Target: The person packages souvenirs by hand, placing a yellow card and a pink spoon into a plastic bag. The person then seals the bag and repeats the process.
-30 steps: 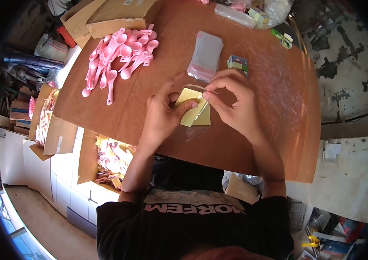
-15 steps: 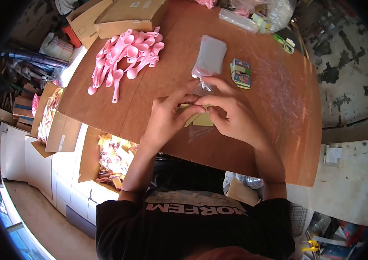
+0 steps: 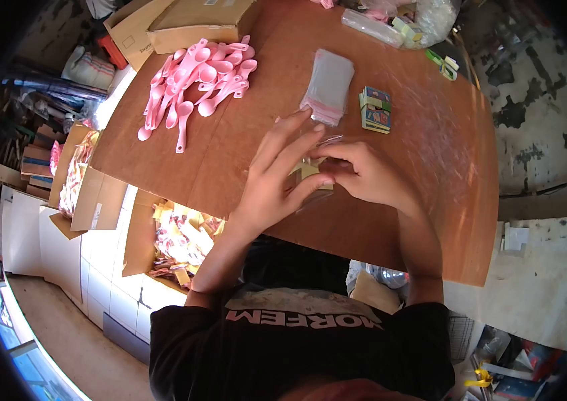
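Observation:
Both hands meet over the middle of a brown board table [image 3: 430, 194]. My left hand [image 3: 275, 179] pinches a small yellow card [image 3: 310, 172] inside a clear plastic bag [image 3: 327, 142], its upper fingers spread. My right hand [image 3: 363, 175] grips the same bag and card from the right. The card is mostly hidden by my fingers. Just beyond the hands lies a stack of clear zip bags [image 3: 329, 85] and a small pile of colourful cards [image 3: 375, 109].
A heap of pink plastic spoons [image 3: 193, 80] lies at the far left of the table, beside cardboard boxes [image 3: 197, 21]. Bagged items [image 3: 397, 20] sit at the far edge. Open cartons of packed goods [image 3: 180, 244] stand on the floor left of the table.
The yellow card, first held up in plain view, has gone down into the clear bag and under my fingers. My left fingers have spread out over it.

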